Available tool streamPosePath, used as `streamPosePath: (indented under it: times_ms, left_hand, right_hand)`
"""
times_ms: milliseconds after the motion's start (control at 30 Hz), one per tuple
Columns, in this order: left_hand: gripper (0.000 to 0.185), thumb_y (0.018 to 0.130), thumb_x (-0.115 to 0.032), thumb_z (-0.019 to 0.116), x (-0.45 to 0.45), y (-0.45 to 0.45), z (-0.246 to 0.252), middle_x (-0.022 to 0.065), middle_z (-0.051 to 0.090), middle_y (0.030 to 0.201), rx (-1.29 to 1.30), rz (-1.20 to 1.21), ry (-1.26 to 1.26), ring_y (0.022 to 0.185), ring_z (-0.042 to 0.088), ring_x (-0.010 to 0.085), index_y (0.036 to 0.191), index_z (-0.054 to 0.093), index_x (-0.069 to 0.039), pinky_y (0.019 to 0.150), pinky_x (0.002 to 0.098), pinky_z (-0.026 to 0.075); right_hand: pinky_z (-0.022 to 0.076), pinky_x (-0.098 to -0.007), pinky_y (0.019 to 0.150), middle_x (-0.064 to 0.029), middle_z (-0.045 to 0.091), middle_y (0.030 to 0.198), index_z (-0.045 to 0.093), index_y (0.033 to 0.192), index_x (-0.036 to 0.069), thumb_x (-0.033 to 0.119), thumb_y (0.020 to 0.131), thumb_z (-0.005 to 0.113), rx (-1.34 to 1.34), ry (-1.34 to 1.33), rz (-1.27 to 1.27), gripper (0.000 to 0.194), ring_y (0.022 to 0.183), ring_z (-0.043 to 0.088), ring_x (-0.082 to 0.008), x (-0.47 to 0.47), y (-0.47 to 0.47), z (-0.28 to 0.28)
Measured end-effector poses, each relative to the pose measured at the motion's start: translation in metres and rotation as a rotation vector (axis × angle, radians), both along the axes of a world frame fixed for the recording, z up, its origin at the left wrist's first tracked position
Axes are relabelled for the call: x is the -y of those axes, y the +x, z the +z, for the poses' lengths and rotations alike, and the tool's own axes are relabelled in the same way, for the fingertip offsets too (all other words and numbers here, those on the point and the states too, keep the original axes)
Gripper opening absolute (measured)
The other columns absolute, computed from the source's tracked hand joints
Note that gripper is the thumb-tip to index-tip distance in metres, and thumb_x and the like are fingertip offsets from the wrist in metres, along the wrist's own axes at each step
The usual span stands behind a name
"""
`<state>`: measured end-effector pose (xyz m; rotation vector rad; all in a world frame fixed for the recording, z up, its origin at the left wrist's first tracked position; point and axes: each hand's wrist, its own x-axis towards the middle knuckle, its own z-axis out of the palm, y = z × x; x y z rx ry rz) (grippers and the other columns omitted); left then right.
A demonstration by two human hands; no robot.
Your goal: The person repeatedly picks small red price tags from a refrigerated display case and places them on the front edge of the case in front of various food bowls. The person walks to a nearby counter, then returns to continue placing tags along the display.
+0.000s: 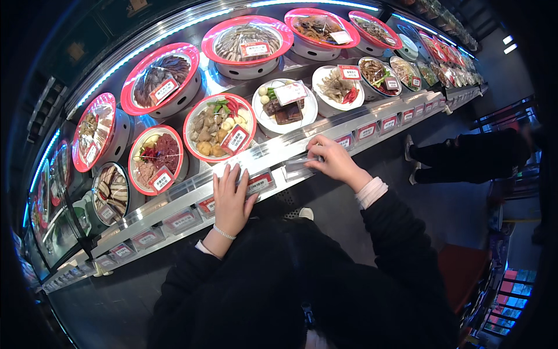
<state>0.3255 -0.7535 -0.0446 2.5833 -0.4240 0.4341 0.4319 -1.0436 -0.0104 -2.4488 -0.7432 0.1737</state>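
Note:
My right hand (333,159) has its thumb and fingers bent together at the right end of a clear plastic label holder (297,169). No printed card shows in that holder, which is fixed on the front rail (279,185) of a refrigerated display case. My left hand (230,196) lies flat with fingers spread on the metal ledge, holding nothing. Beside its thumb is a holder with a red-edged label (260,183). Just behind the ledge stand a bowl of mixed meat and vegetables (218,124) and a white plate with dark blocks of food (285,107).
Red-rimmed dishes (248,39) of wrapped food fill the back row, tilted forward and bearing price cards. More labels (367,131) line the rail. A person in dark clothing (471,155) stands at right. A reddish-brown surface (463,272) lies behind my right arm.

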Motion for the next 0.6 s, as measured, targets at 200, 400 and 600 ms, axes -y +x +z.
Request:
streamPosePath:
  times_ms: [200,400,600]
  left_hand:
    - [0.051,0.094,-0.005,0.056,0.065,0.01,0.025,0.0121,0.043,0.14,-0.562,-0.03,-1.21,0.129,0.044,0.0258,0.141,0.037,0.0,0.105,0.0333,0.037]
    - [0.047,0.103,-0.022,0.037,0.157,0.023,0.062,0.0138,0.041,0.142,-0.875,-0.321,-2.026,0.129,0.045,0.0324,0.146,0.023,-0.008,0.102,0.0582,0.042]
    - [0.045,0.104,-0.025,0.034,0.228,0.026,0.062,0.0143,0.045,0.139,-0.925,-0.186,-1.965,0.124,0.051,0.033,0.144,0.024,-0.008,0.097,0.0613,0.047]
  right_hand:
    - [0.0417,-0.0218,0.07,0.0025,0.061,0.087,0.067,0.084,0.002,0.022,0.087,0.07,-0.643,0.67,-0.142,0.02,0.076,0.052,-0.0053,0.005,0.013,0.027]
    - [0.0429,-0.0233,0.066,-0.0006,0.061,0.077,0.068,0.082,0.001,0.029,0.088,0.069,-0.485,0.551,-0.064,0.029,0.07,0.051,-0.0065,0.039,-0.003,0.022]
    - [0.042,-0.0225,0.063,0.0015,0.061,0.076,0.064,0.079,0.002,0.021,0.085,0.073,-0.688,0.769,-0.111,0.021,0.07,0.051,-0.0055,0.122,0.007,0.013]
